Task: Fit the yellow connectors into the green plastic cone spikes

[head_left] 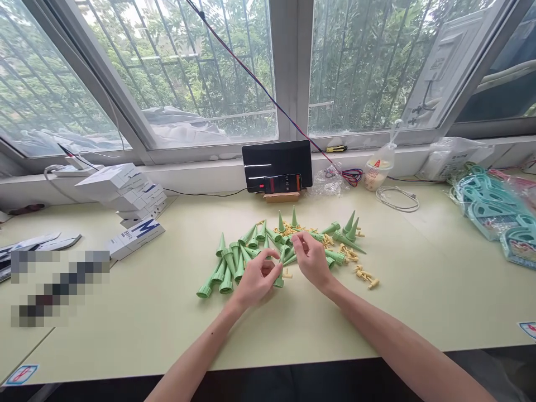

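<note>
My left hand [260, 277] is closed around a green plastic watering spike [279, 282], its wide capped end down near the table. A small yellow valve [287, 274] sticks out beside that spike. Just to the right, my right hand [310, 258] is held in a pinch over the pile, and whatever its fingertips hold is hidden. Many more green cone spikes [226, 283] lie heaped behind and left of my hands, with a few standing point up. Small yellow valve pieces [365, 274] are scattered at the right and among the cones.
A tablet [277, 153] with a phone [283, 185] before it stands by the window. White boxes [136, 237] are stacked at left. On the right are a coiled white cable [397, 199], a bagged cup [378, 172] and bagged turquoise plastic items [489, 206].
</note>
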Action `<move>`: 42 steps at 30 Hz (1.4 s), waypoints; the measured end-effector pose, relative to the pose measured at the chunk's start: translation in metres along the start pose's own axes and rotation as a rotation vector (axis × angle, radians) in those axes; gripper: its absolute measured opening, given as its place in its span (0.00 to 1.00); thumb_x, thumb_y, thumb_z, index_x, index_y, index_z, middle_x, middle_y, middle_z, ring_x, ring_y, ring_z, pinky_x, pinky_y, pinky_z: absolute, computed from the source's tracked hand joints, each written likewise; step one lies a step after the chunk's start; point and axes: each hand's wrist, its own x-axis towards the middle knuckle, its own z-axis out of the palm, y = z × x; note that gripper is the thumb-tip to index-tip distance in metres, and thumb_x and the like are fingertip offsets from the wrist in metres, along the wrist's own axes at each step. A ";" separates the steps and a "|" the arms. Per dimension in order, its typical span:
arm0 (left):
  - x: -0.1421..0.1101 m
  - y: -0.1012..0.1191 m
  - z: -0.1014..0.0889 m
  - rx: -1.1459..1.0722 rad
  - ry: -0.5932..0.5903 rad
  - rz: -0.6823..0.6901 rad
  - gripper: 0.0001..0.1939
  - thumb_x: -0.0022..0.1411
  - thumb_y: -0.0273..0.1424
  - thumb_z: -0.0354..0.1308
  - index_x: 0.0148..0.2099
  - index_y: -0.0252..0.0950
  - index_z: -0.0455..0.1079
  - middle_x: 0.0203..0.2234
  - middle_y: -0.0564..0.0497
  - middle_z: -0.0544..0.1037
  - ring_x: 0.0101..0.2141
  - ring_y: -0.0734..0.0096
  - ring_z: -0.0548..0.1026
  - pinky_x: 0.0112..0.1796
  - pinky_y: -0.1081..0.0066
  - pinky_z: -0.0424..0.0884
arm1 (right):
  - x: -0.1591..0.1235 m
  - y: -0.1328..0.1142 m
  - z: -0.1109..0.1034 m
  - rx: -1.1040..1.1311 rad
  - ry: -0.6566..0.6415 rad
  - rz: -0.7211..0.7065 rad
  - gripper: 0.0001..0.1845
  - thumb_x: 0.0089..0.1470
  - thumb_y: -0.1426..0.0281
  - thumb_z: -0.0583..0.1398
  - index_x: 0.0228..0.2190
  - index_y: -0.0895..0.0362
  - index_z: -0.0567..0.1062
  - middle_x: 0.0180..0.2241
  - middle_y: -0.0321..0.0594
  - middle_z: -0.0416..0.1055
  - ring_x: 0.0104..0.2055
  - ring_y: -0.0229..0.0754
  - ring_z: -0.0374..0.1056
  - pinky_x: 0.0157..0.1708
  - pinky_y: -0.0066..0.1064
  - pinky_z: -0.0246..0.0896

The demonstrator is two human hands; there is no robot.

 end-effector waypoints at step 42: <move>-0.006 -0.011 0.004 0.425 0.108 0.352 0.22 0.71 0.36 0.47 0.23 0.38 0.51 0.16 0.56 0.57 0.20 0.74 0.54 0.25 0.70 0.50 | 0.008 0.014 0.021 -0.648 -0.428 -0.394 0.22 0.53 0.86 0.53 0.46 0.58 0.72 0.27 0.40 0.72 0.43 0.50 0.60 0.45 0.39 0.52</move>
